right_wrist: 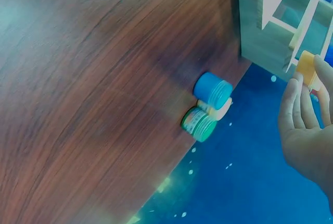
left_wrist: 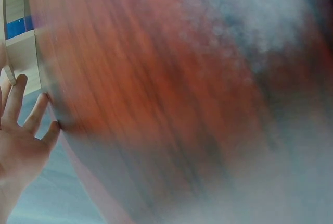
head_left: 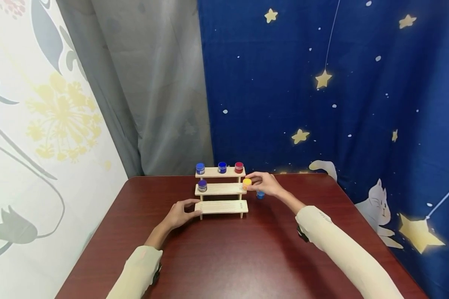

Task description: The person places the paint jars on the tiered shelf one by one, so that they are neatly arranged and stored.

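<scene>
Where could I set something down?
Bare: the bottom shelf by the left hand; the middle shelf between the purple jar and the yellow jar in the right hand; the table before the shelves. Crowded: right of the shelves, where a blue jar and green jar cluster.

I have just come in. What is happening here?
A person's right hand pinches a yellow jar at the right end of the middle shelf of a wooden stand. The left hand touches the bottom shelf at its left end. Two blue jars and a red jar are on the top shelf, a purple jar on the middle one. Other jars are on the table.
</scene>
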Motion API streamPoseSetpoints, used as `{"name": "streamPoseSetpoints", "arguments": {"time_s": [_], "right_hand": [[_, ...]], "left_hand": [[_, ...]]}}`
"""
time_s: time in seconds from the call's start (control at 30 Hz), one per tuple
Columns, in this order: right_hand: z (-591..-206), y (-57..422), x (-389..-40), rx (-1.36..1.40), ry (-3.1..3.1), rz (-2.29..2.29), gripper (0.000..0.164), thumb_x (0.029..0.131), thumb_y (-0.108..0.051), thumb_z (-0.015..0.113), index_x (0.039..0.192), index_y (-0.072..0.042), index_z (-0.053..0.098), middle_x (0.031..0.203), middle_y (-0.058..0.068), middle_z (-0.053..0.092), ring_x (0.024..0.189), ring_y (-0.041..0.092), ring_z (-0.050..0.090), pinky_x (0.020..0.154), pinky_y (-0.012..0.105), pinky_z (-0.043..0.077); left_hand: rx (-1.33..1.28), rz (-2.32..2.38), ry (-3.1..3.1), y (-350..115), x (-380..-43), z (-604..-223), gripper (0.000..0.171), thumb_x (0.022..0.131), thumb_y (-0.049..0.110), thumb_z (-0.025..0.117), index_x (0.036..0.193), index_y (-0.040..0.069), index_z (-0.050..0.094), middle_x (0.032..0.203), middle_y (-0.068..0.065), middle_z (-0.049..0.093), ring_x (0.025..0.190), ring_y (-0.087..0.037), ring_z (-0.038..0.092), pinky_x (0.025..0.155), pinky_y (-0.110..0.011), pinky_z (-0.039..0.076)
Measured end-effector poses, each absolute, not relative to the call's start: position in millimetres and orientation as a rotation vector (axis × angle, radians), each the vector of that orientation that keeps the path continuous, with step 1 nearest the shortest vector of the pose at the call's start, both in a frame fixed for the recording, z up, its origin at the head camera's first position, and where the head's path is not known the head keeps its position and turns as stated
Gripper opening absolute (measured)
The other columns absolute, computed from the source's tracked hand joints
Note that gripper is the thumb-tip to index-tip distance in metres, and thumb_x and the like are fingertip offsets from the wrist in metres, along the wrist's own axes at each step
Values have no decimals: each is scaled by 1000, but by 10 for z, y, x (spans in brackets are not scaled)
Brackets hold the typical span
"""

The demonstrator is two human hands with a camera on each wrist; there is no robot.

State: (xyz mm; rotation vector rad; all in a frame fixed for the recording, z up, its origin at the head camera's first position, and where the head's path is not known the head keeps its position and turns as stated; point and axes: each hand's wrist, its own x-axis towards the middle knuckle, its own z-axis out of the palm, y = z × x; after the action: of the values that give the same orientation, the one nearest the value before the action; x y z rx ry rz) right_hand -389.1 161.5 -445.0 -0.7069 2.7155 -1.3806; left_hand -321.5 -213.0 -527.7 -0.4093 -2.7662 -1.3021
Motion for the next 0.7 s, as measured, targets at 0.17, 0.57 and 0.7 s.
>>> {"name": "streamPoseSetpoints", "arguments": {"time_s": [0.17,0.57,0.7], "right_hand": [[-4450,1491,-3909,-721,2666,-1422,43,89,-9,84,129,0,70,115,20,75,100,30,73,66,30,59],[-4472,1213,-3913,-814,2731,-1376,45,87,-9,86,128,1,71,113,20,75,105,32,74,83,35,61],[-4469,1120,-3918,-822,2732,-1355,45,87,-11,86,128,-1,72,112,17,76,105,29,74,81,33,61]], "left_hand": [[-403,-1294,-2767,-2132,-3211,-5284,46,90,33,84,132,17,72,135,-14,68,128,-36,62,105,-55,49],[-410,-1299,-2754,-2137,-3234,-5315,45,90,32,84,131,18,72,132,-13,70,127,-35,62,104,-55,50],[-401,-1305,-2756,-2136,-3232,-5316,46,90,32,84,132,18,72,133,-12,69,127,-35,62,104,-54,49]]}}
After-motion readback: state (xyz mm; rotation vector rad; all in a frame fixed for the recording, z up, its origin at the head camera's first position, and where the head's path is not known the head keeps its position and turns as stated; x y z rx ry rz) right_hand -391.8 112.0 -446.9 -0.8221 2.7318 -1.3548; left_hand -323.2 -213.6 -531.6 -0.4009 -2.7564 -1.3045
